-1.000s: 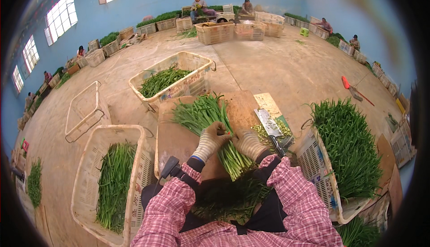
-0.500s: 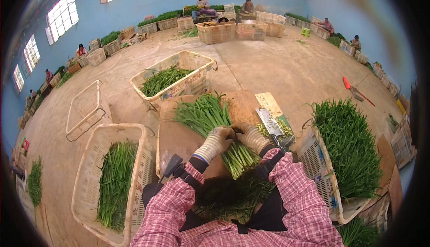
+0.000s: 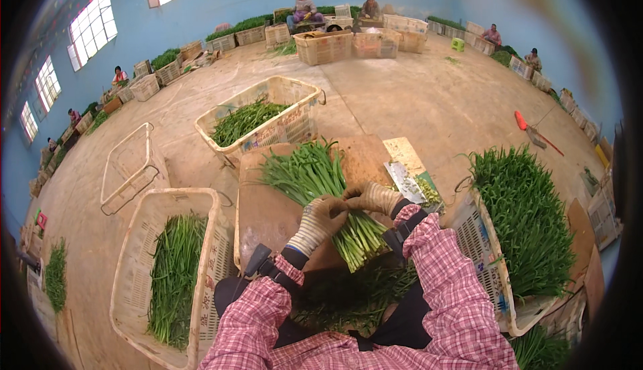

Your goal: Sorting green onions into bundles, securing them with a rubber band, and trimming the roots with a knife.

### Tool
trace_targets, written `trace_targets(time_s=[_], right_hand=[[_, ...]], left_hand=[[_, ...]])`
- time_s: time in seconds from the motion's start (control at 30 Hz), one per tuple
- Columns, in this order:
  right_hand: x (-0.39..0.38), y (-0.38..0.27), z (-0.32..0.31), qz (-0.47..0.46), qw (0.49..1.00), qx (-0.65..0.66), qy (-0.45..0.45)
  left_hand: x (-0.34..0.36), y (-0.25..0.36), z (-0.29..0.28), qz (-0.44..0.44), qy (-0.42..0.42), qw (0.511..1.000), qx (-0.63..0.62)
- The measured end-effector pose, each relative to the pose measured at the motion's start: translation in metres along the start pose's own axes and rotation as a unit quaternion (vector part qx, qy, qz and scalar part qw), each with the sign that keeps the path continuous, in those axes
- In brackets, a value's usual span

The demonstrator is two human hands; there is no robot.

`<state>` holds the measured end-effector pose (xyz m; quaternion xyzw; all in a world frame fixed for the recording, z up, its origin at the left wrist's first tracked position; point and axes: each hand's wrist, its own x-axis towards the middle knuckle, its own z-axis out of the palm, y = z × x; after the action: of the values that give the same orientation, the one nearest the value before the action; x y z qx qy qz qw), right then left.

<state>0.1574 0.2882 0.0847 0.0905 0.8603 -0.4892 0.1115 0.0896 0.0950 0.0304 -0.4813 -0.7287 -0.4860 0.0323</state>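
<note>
A bundle of leafy green stalks (image 3: 309, 171) with pale cut ends lies slantwise on a brown board (image 3: 262, 214), its ends toward me and over the board's near edge. My left hand (image 3: 321, 218), in a tan and white knit glove, is closed at the bundle's middle. My right hand (image 3: 375, 198), gloved alike, is closed with its fingertips pinched against the left ones above the stalks. Whatever lies between the fingertips is too small to make out. Beside my right hand a cleaver (image 3: 405, 181) rests near chopped pale bits (image 3: 429, 191), its handle hidden by my wrist.
Plastic crates of greens stand at my left (image 3: 209, 236), beyond the board (image 3: 258, 141) and at my right (image 3: 499, 276). An upturned-looking crate frame (image 3: 127, 169) lies at the far left. Other people (image 3: 305, 9) sit among crates along the walls. A red-handled tool (image 3: 536, 135) lies on the floor.
My hands have shifted slightly: the right hand has risen and turned, and its fingertips now pinch close to the left's. The bundle stays in place. The cleaver's handle is now covered.
</note>
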Motion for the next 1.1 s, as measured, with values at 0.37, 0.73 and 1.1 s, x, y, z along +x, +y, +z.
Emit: trace_targets(time_s=[0.37,0.73,1.1], right_hand=[[0.002,0.029,0.016,0.032,0.935,0.343,0.085],[0.031,0.026,0.019,0.019,0.861,-0.509,0.003],[-0.045,0.031,0.026,-0.126,0.972,-0.067,0.186]], left_hand=[[0.019,0.000,0.002,-0.012,-0.092,0.981,0.171],[0.044,0.033,-0.003,-0.074,-0.237,0.924,0.290],[0.020,-0.007,-0.039,0.116,-0.094,0.977,0.149]])
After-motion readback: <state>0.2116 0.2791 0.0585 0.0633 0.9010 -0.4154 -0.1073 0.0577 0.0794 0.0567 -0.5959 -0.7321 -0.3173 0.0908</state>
